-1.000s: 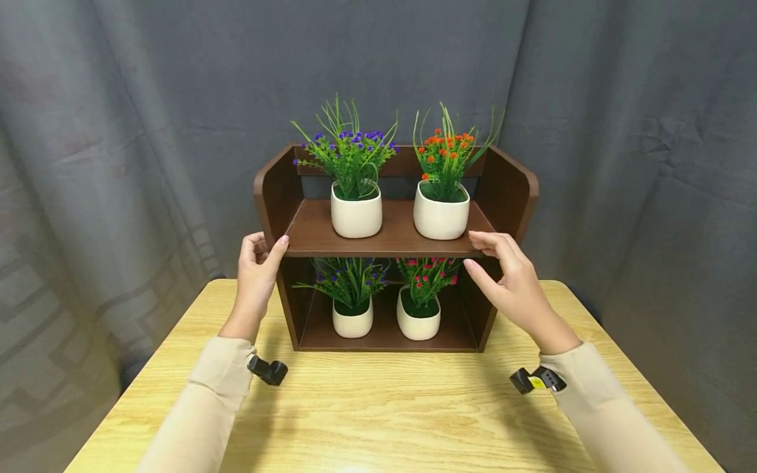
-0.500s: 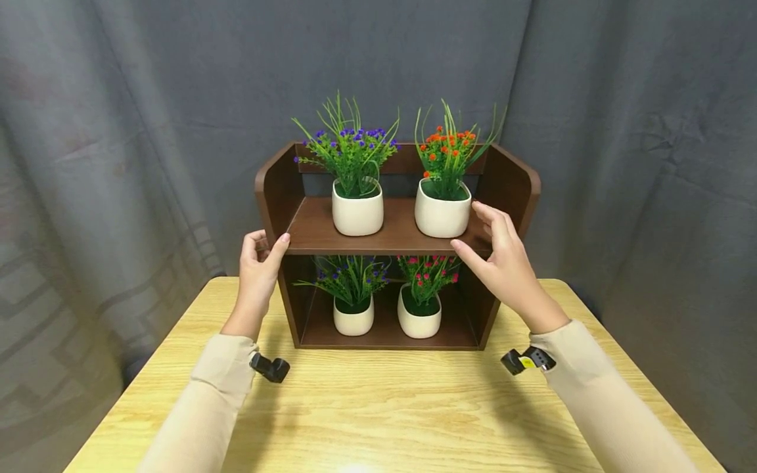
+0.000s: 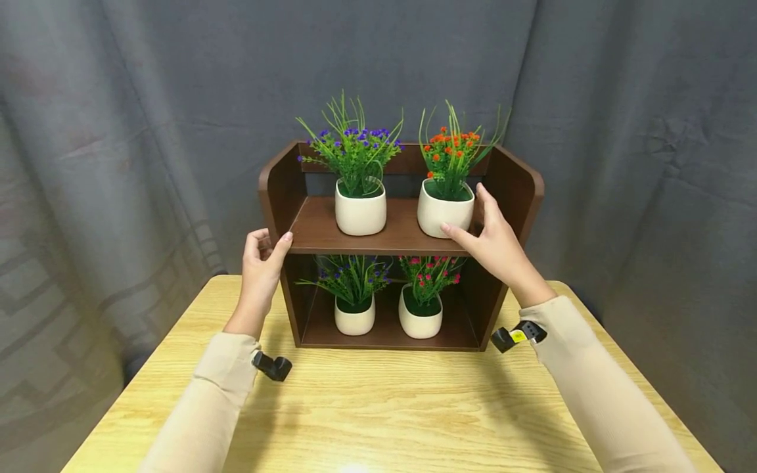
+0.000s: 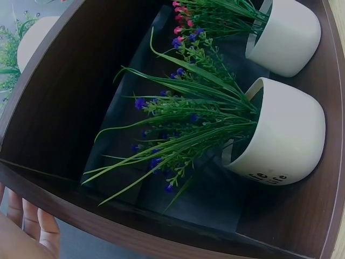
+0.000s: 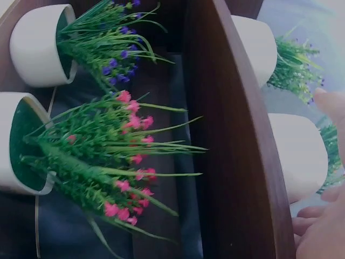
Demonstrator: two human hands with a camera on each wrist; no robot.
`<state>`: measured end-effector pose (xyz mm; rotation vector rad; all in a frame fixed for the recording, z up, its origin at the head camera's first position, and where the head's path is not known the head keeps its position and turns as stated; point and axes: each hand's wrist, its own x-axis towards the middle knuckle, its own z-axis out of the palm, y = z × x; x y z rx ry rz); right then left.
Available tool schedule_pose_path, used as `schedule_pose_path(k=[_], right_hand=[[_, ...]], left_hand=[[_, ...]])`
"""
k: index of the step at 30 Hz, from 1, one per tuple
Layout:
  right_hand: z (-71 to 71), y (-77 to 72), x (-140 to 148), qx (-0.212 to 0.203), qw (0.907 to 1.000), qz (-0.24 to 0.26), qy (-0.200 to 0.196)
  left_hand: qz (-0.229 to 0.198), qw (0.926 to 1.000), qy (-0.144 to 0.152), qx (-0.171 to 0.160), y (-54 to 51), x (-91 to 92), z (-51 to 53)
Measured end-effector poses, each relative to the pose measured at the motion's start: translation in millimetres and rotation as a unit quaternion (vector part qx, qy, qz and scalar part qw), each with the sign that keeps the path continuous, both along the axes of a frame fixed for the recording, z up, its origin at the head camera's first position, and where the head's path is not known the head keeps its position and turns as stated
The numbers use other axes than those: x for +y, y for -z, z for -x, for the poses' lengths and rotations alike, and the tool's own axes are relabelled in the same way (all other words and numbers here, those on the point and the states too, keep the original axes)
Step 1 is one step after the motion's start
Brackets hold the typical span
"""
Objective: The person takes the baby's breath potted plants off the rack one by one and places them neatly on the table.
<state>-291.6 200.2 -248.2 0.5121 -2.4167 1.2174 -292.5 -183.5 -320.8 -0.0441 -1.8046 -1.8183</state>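
A dark brown two-tier shelf (image 3: 372, 245) holds potted artificial flowers in white pots. With its thumb over the upper board and its fingers outside the side panel, my left hand (image 3: 258, 272) grips the shelf's left side. My right hand (image 3: 497, 243) is spread around the orange-flowered pot (image 3: 442, 213) at the upper right, thumb in front and fingers along its right side. Firm contact there cannot be made out. Left of that pot stands a purple-flowered pot (image 3: 361, 213). Below are another purple-flowered pot (image 4: 288, 135) and a pink-flowered pot (image 3: 421, 323).
The shelf stands on a light wooden table (image 3: 367, 407). Grey curtains (image 3: 225, 85) hang behind and on both sides. Raised side panels (image 3: 514, 187) flank the upper tier, the right one close to my right hand.
My right hand has moved up and left from the shelf's front edge to the orange-flowered pot, its thumb now before the pot. The left hand keeps its hold on the shelf.
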Motion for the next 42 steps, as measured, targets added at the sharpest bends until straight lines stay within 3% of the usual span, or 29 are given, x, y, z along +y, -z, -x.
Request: schedule_pose_path(k=[10, 15, 24, 34, 42], right_hand=[[11.3, -13.1, -2.6, -0.072, 0.9959, 0.053, 0.007], [17.5, -15.9, -4.3, -0.082, 0.9938, 0.075, -0.003], [28.1, -20.9, -7.8, -0.113, 0.9924, 0.042, 0.028], [36.4, -20.1, -10.5, -0.121, 0.9898, 0.074, 0.006], [36.4, -16.5, -9.4, -0.122, 0.9887, 0.086, 0.012]], left_hand=[[-0.001, 1.0, 0.001, 0.003, -0.1, 0.3, 1.0], [-0.005, 1.0, 0.0, 0.005, -1.3, 0.3, 0.4], [-0.008, 0.9998, -0.001, 0.018, 0.5, 1.3, 1.5], [-0.007, 0.9998, 0.0, 0.02, 2.4, -0.5, 2.4], [-0.008, 0.9998, -0.002, 0.017, 1.7, 1.0, 1.7]])
